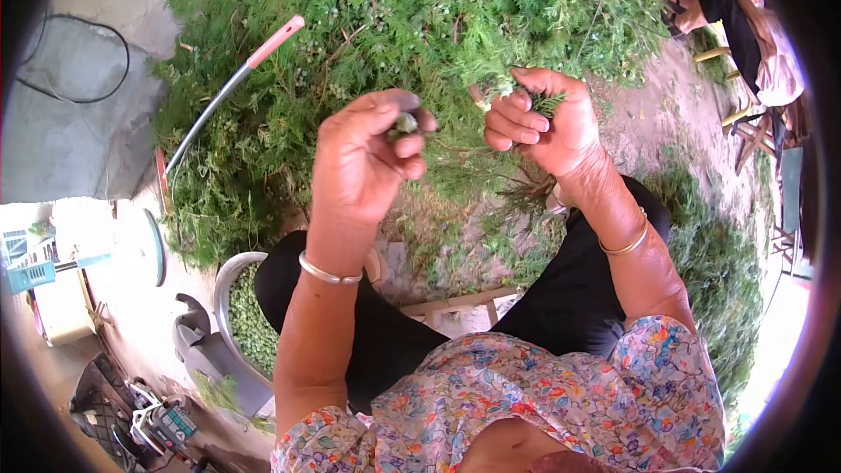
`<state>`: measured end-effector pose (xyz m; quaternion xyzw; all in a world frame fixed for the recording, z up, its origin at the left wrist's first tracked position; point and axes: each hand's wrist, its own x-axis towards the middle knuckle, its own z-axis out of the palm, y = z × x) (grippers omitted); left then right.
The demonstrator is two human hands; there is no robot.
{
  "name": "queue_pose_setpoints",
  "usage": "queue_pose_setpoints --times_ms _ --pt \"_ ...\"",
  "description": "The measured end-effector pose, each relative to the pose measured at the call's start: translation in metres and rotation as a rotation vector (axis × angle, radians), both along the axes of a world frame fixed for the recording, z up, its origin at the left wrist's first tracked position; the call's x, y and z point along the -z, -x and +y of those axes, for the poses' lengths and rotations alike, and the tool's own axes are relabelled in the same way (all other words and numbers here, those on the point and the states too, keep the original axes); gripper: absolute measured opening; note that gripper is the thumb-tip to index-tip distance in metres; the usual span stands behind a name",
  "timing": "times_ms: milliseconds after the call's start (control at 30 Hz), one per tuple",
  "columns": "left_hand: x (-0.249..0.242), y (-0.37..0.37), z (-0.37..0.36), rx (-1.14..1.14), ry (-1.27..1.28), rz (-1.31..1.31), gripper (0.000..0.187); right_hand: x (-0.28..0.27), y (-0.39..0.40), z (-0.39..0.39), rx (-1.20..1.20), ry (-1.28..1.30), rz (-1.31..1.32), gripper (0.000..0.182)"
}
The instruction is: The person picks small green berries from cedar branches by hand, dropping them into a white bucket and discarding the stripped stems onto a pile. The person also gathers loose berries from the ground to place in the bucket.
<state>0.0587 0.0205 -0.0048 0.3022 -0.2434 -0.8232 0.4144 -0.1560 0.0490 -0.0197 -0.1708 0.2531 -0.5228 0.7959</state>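
Note:
My left hand [357, 153] is raised with its fingers closed on a small pale-green seed cone [406, 125]. Opposite it, my right hand [552, 123] has its fingers curled round a green conifer sprig [547, 104], whose leafy tip pokes out above them. The two hands are apart, in front of a large heap of cut conifer branches [420, 9] dotted with pale cones. Beside my left knee stands a metal basin [229, 285] holding many small green cones [250, 320].
A curved metal bar with a pink grip [276, 42] leans on the heap at left. A grey plastic object [197, 342] stands near the basin. Another person [745, 26] sits at the upper right. More cut greenery [710, 245] lies along the right.

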Motion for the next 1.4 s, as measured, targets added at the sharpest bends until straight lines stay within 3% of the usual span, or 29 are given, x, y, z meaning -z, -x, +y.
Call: queue_pose_setpoints --times_ms 67,300,367,700,733,800,1033,1233,1400 --pt "0.009 0.005 0.005 0.004 0.015 0.004 0.012 0.001 -0.002 0.0 -0.028 -0.057 -0.112 0.028" --pt "0.007 0.024 0.011 0.038 0.102 -0.07 0.01 0.004 -0.014 0.0 -0.089 -0.056 -0.066 0.031" --pt "0.009 0.028 0.013 0.053 0.132 -0.152 0.011 0.0 -0.019 0.002 -0.058 -0.029 0.248 0.031" --pt "0.015 0.024 0.012 0.02 0.086 -0.095 0.007 -0.003 -0.03 0.002 -0.031 0.067 0.513 0.027" --pt "0.016 0.023 0.011 0.023 0.086 -0.096 0.007 -0.001 -0.027 0.002 -0.029 0.066 0.512 0.027" --pt "0.019 0.021 0.009 0.068 -0.029 0.067 0.01 0.002 -0.019 0.001 -0.1 0.063 0.193 0.026" --pt "0.012 0.024 0.012 0.072 -0.196 0.186 0.015 -0.005 -0.017 0.0 -0.012 0.074 0.237 0.024" --pt "0.012 0.028 0.015 0.0 0.077 -0.03 0.013 -0.002 -0.017 -0.001 0.083 0.026 0.301 0.021" --pt "0.011 0.032 0.013 0.042 0.21 -0.212 0.015 -0.005 -0.025 0.001 0.066 0.117 0.57 0.023"
